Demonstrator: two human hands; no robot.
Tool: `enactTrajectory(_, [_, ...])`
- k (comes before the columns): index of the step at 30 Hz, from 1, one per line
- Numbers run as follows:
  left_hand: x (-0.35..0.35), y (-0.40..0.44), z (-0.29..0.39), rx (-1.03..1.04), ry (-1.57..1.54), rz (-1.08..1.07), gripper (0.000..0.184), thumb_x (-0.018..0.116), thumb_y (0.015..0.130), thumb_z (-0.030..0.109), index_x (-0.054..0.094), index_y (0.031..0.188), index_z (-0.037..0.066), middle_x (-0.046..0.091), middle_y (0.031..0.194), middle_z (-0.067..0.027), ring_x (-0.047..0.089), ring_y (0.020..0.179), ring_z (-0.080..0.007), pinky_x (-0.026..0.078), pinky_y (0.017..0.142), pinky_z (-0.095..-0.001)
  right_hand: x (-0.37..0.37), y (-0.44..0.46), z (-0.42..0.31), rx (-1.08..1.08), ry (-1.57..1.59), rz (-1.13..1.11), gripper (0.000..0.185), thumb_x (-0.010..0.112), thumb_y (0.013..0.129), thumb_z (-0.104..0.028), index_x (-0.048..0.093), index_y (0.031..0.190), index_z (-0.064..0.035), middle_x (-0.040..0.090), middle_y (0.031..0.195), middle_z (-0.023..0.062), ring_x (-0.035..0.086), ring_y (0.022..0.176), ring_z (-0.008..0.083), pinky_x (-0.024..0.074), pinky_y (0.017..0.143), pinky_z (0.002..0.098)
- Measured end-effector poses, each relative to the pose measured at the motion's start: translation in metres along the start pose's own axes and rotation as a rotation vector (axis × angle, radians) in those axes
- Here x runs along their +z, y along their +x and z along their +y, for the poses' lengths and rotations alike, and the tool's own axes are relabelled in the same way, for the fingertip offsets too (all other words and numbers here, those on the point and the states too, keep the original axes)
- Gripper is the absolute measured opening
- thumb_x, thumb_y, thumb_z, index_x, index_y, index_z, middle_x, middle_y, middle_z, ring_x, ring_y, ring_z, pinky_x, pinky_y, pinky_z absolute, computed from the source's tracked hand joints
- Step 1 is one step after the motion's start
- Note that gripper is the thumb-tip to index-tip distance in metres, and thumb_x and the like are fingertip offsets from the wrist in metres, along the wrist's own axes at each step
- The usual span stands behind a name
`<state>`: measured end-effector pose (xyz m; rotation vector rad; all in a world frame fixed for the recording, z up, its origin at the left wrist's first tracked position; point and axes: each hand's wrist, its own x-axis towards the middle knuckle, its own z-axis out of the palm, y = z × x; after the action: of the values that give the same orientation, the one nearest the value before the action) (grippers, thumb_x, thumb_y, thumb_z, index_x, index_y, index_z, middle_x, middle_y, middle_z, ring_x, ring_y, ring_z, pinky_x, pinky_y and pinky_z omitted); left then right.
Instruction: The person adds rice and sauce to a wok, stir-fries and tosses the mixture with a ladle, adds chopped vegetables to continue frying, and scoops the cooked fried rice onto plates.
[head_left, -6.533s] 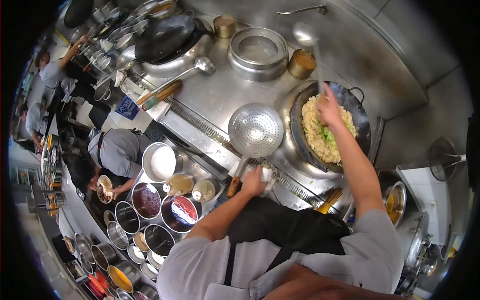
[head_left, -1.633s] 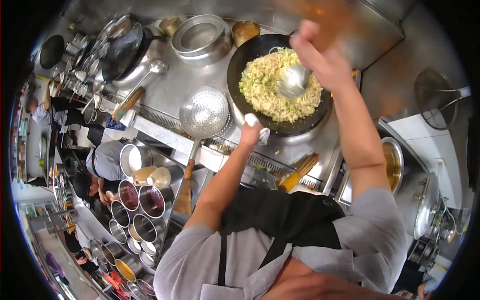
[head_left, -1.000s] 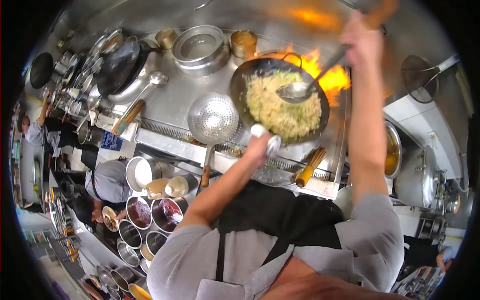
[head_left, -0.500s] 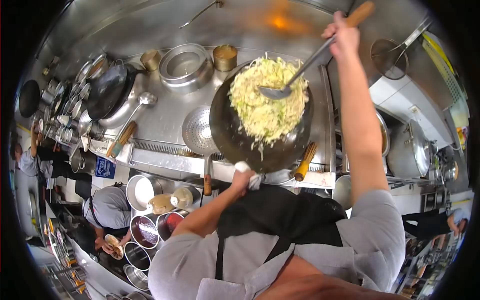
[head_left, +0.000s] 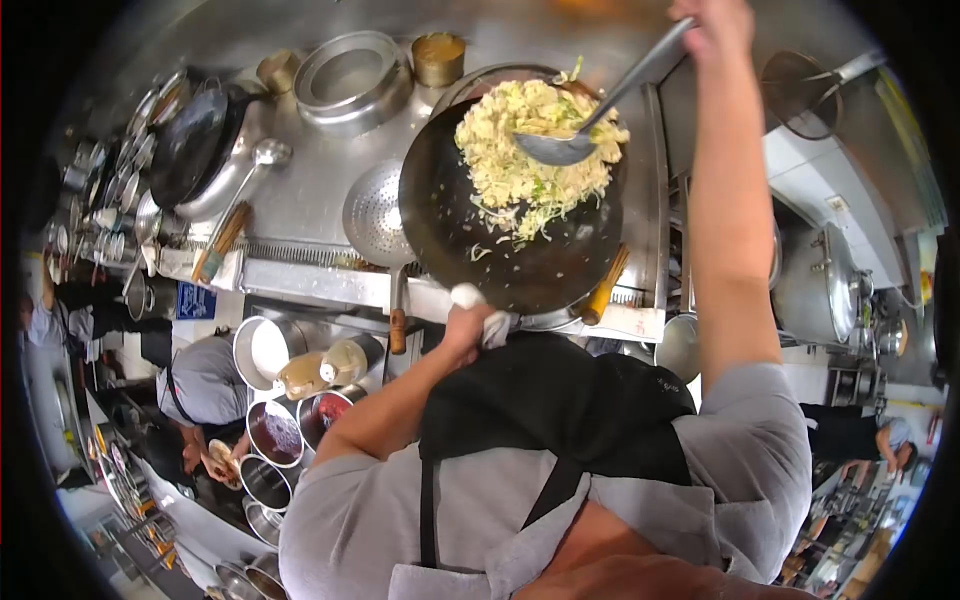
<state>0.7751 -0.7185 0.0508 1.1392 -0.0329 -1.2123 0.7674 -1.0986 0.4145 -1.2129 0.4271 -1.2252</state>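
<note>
My left hand point(head_left: 464, 334) is closed around a folded white cloth point(head_left: 494, 328) at the near rim of a large dark wok point(head_left: 520, 270). The cloth hides the part of the wok that it grips. In the wok's far half lies a heap of pale shredded food with green strips point(head_left: 535, 112), and a few loose shreds are scattered nearer me. With my arm stretched out, my right hand point(head_left: 715, 30) grips the handle of a long metal ladle point(head_left: 556, 150), partly cut off by the top edge. The ladle's bowl rests against the food.
Left of the wok lies a perforated strainer point(head_left: 378, 215). A wide metal pot point(head_left: 352, 85) and a small brass-coloured pot point(head_left: 438, 60) stand behind. A yellow-bound brush point(head_left: 604, 290) lies at right. Several sauce containers point(head_left: 275, 432) stand at lower left, near a co-worker point(head_left: 203, 385).
The wok has shifted and a round rim now shows behind it. The food is bunched more toward the far side. My right hand has moved farther away. The whole view has shifted slightly.
</note>
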Motion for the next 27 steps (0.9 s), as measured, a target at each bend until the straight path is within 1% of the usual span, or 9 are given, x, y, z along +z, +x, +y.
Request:
enactTrajectory(2, [0.049, -0.006, 0.051, -0.118, -0.110, 0.064, 0.017, 0.055, 0.094, 0.020, 0.057, 0.105, 0.006, 0.065, 0.092, -0.0094, 0.066, 0.079, -0.0223, 0.056, 0.064, -0.0399, -0.069, 0.088, 0.023, 0.216, 0.246, -0.485, 0.036, 0.064, 0.094, -0.024, 0.039, 0.068, -0.0169, 0.033, 0.051, -0.0071, 0.032, 0.039, 0.0067, 0.0279, 0.036, 0.0264])
enactTrajectory(5, [0.090, 0.100, 0.065, -0.170, -0.064, 0.043, 0.024, 0.054, 0.094, 0.024, 0.059, 0.099, 0.001, 0.065, 0.084, -0.0107, 0.065, 0.070, -0.0247, 0.055, 0.062, -0.0430, 0.031, -0.060, 0.053, -0.211, -0.789, 0.202, 0.025, 0.061, 0.094, -0.018, 0.048, 0.074, -0.0129, 0.041, 0.054, -0.0055, 0.039, 0.042, 0.0063, 0.0318, 0.038, 0.0233])
enactTrajectory(7, [0.057, 0.110, 0.019, -0.061, 0.080, 0.060, 0.022, 0.056, 0.093, 0.021, 0.059, 0.102, 0.001, 0.065, 0.086, -0.0107, 0.065, 0.074, -0.0240, 0.055, 0.064, -0.0414, 0.006, -0.063, 0.139, -0.033, -0.180, 0.093, 0.023, 0.065, 0.092, -0.014, 0.046, 0.081, -0.0071, 0.045, 0.057, -0.0013, 0.045, 0.047, 0.0123, 0.0358, 0.043, 0.0297])
enactTrajectory(12, [0.009, 0.040, -0.032, 0.010, 0.134, 0.045, 0.038, 0.063, 0.086, 0.006, 0.050, 0.122, 0.002, 0.061, 0.105, -0.0108, 0.063, 0.089, -0.0220, 0.054, 0.076, -0.0393, -0.012, -0.050, 0.115, -0.087, -0.126, -0.125, 0.034, 0.072, 0.087, -0.031, 0.055, 0.107, -0.0092, 0.059, 0.068, 0.0026, 0.051, 0.048, 0.0175, 0.0416, 0.042, 0.0364])
enactTrajectory(14, [0.047, 0.034, 0.001, 0.008, -0.117, 0.114, 0.029, 0.062, 0.089, 0.014, 0.055, 0.114, 0.000, 0.062, 0.098, -0.0109, 0.064, 0.086, -0.0207, 0.054, 0.070, -0.0390, -0.004, -0.103, 0.063, -0.312, -0.552, -0.774, 0.029, 0.069, 0.088, -0.017, 0.046, 0.075, -0.0051, 0.047, 0.059, 0.0010, 0.049, 0.053, 0.0171, 0.0394, 0.049, 0.0324])
enactTrajectory(17, [0.071, 0.093, 0.041, 0.011, 0.024, 0.165, 0.034, 0.054, 0.098, 0.033, 0.060, 0.102, 0.000, 0.066, 0.091, -0.0107, 0.064, 0.076, -0.0206, 0.053, 0.059, -0.0411, -0.023, -0.152, 0.045, -0.523, -0.944, -1.538, 0.027, 0.074, 0.075, -0.016, 0.051, 0.082, -0.0047, 0.050, 0.082, 0.0105, 0.052, 0.082, 0.0327, 0.0431, 0.073, 0.0408])
enactTrajectory(20, [0.068, 0.132, 0.069, -0.169, 0.230, -0.023, 0.038, 0.056, 0.097, 0.040, 0.060, 0.111, 0.005, 0.068, 0.098, -0.0077, 0.067, 0.080, -0.0212, 0.055, 0.065, -0.0394, -0.093, -0.203, 0.050, -0.349, -1.522, -1.297, 0.020, 0.062, 0.076, -0.003, 0.056, 0.095, -0.0075, 0.054, 0.097, 0.0113, 0.056, 0.098, 0.0334, 0.0462, 0.081, 0.0430])
enactTrajectory(26, [-0.015, 0.023, 0.053, -0.166, 0.097, -0.050, 0.040, 0.064, 0.095, 0.031, 0.058, 0.118, 0.000, 0.066, 0.105, -0.0077, 0.065, 0.087, -0.0161, 0.054, 0.076, -0.0338, -0.273, -0.280, 0.123, 1.183, -0.681, -0.646, 0.043, 0.050, 0.086, -0.003, 0.059, 0.127, -0.0133, 0.061, 0.101, 0.0185, 0.060, 0.099, 0.0333, 0.0468, 0.095, 0.0348])
enactTrajectory(27, [-0.034, 0.017, 0.042, -0.105, 0.060, -0.023, 0.035, 0.063, 0.095, 0.027, 0.058, 0.117, 0.001, 0.066, 0.104, -0.0074, 0.065, 0.085, -0.0159, 0.054, 0.075, -0.0330, -0.279, -0.291, 0.129, 0.795, -0.991, -0.670, 0.046, 0.049, 0.087, -0.003, 0.056, 0.131, -0.0134, 0.063, 0.103, 0.0197, 0.062, 0.100, 0.0343, 0.0475, 0.095, 0.0356])
